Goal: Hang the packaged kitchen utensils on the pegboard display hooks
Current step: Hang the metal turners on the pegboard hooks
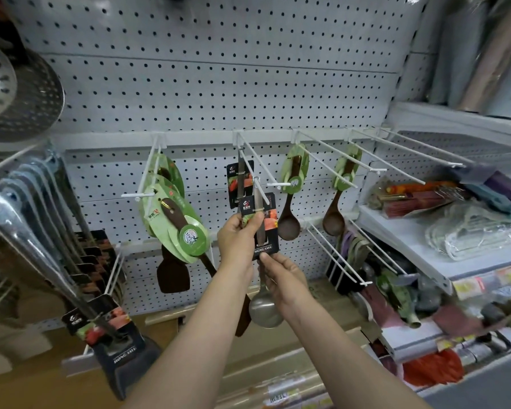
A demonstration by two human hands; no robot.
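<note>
right hand (281,273): closest to the camera, just below the ladle card (258,225) — fingertips pinching the card's bottom edge, rest of the hand curled loosely under it.

left hand (238,236): right beside the card on its left, thumb and fingers clamped on the card's upper left part, so both hands have it.

ladle card: dark backing card with the metal ladle strapped on, bowl (264,311) dangling below the right hand. Top of the card sits right at the tip of the centre hook (255,184) — I think the hang hole is on or nearly on the wire, but honestly too small to tell.

what could go wrong: if the hole hasn't cleared the upturned tip and both hands let go, the heavy bowl drags the whole thing down. Pushing at an angle could tear the card's hole.

card behind (239,181): same kind of pack further back on that hook — shoving hard could bump it and set it swinging.

wooden spoon (289,199): on the next hook to the card's right, near enough that a swinging bowl might clip it.

pegboard (207,93): behind everything.
</note>
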